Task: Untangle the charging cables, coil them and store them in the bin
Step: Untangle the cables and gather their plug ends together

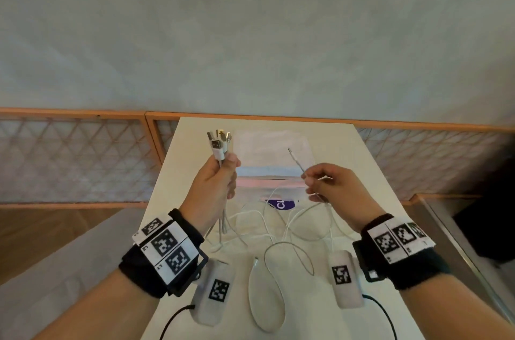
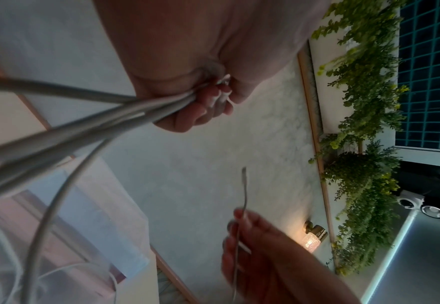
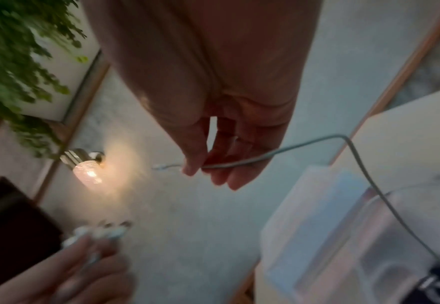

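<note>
My left hand is raised above the table and grips a bundle of white cable ends, plugs pointing up; the cords run out of its fist. My right hand pinches one thin cable just below its small plug, thumb against fingers. The rest of the white cables lie in tangled loops on the table below both hands. The clear plastic bin stands on the table behind the hands, with a purple label at its front.
The white table is narrow, with wooden lattice railings on both sides. Two white tagged packs with black leads lie near the front edge. A lit wall lamp and hanging plants show in the wrist views.
</note>
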Action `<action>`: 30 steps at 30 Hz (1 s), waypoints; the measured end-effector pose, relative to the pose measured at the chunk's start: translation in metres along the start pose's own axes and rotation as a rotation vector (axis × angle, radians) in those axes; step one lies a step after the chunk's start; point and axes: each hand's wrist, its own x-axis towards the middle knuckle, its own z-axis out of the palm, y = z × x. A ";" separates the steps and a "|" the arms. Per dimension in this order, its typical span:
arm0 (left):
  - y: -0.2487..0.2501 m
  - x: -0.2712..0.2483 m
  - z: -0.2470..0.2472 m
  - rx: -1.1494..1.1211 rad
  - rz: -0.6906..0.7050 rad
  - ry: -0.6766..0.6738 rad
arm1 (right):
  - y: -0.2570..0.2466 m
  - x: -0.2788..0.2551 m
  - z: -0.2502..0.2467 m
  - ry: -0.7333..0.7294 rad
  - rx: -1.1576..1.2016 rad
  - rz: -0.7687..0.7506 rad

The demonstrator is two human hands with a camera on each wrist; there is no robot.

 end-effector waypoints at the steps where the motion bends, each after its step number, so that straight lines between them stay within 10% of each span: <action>1: 0.000 0.000 0.005 0.004 0.001 -0.003 | -0.010 -0.004 0.010 -0.020 0.061 -0.024; 13: 0.001 -0.015 0.034 0.101 0.048 -0.086 | -0.027 -0.025 0.071 -0.048 0.238 -0.085; 24: 0.013 -0.005 0.026 -0.147 0.026 -0.087 | 0.041 -0.032 0.046 -0.269 -0.452 -0.246; 30: 0.027 0.007 0.001 -0.156 0.061 0.009 | 0.099 -0.015 -0.022 -0.129 -0.595 -0.011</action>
